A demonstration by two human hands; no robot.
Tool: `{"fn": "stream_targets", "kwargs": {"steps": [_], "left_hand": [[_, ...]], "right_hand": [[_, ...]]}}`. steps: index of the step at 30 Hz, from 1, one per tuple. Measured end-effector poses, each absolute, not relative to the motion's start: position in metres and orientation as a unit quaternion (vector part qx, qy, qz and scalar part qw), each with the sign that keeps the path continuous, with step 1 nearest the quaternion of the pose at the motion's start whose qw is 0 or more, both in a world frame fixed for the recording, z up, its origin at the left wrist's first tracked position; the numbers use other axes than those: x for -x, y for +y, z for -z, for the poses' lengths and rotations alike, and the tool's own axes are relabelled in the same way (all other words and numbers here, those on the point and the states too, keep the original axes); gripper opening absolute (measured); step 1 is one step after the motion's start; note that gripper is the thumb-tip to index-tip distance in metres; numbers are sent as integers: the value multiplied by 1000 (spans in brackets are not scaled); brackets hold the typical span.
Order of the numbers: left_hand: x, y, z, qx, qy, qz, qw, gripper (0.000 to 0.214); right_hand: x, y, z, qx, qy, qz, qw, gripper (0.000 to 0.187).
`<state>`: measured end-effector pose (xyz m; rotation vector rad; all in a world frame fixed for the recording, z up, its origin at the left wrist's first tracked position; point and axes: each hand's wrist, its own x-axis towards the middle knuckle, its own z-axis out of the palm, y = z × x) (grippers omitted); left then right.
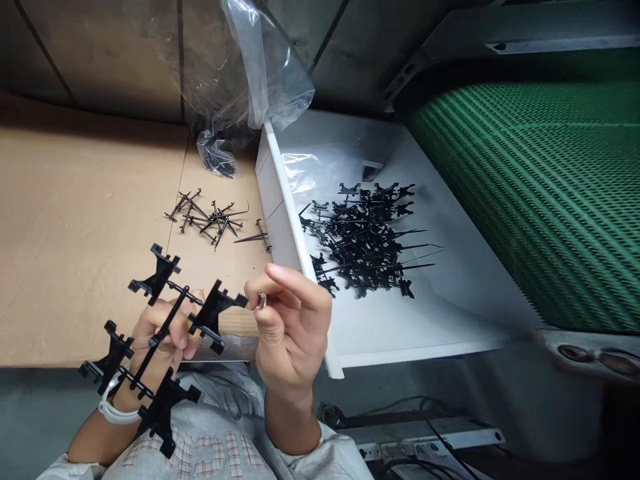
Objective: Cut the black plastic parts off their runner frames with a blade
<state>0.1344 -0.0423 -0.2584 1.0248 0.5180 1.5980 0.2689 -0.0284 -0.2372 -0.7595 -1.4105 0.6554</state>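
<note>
My left hand is closed around the runner of a black plastic sprue, held up over the table's front edge. Several black bracket-like moulded parts branch from its bars. Right beside it, my right hand has thumb and forefinger brought together on a small shiny metal piece, whose kind I cannot make out. Its fingertips are close to the upper right part; whether they touch it is unclear. Bare runners lie on the brown table beyond my hands.
A white tray on the right holds a heap of black sprues. A clear plastic bag hangs over its back left corner, with another bag of black pieces below. A green mesh conveyor belt runs along the far right.
</note>
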Motion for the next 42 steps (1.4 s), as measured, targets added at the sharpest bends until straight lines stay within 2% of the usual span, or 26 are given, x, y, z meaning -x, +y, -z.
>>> {"fn": "stream_targets", "kwargs": {"steps": [5,11,16,25,30,36,42], "left_hand": [[-130,-44,269,-386,255,-686,561,20],[-115,-47,281,-361,254,-613,655,27],[-117,-49,276,-363,252,-624,645,19],[-133,-43,252,-418,228,-669,571,21],[-133,-42,251,-426,248,-656,571,22],[-133,-37,250,-442,192,-653,584,24],[-133,-34,247,-401,171,-630,642,39]], "right_hand": [[-270,-35,237,301,-644,-324,624,44],[-268,-36,240,291,-644,-326,628,41],[-267,-33,237,323,-643,-314,620,42],[-267,-27,233,308,-672,-282,612,35],[-265,-26,233,305,-665,-281,622,33],[-263,-25,229,305,-656,-273,633,25],[-265,-27,227,317,-636,-304,634,24]]}}
